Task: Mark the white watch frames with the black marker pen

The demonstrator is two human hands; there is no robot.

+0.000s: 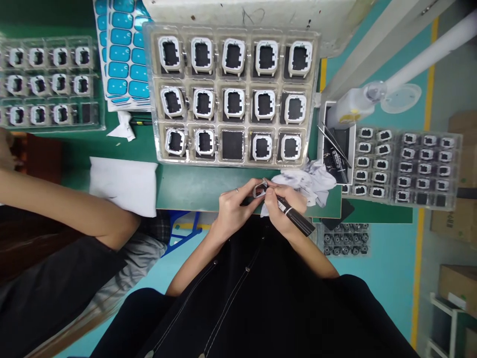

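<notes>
Above the table's front edge, my left hand [234,206] pinches a small pale watch-case frame [258,190] between thumb and fingers. In my right hand [281,205] is a thick black marker pen [298,220], its tip end pointing at the frame and its rear slanting down to the right. My fingers hide the tip, so contact with the frame cannot be made out. A crumpled stained white cloth [316,183] lies beside and behind my right hand. Beyond my hands, a clear plastic tray [233,162] holds rows of similar white frames; one front-row pocket has no frame.
Blue oval sticker sheets [119,52] and another frame tray [52,128] lie to the left. A folded white cloth [122,184] is near a co-worker's arm [63,199]. On the right stand a box with tweezers [335,141], a pump bottle [348,106] and more trays [428,204].
</notes>
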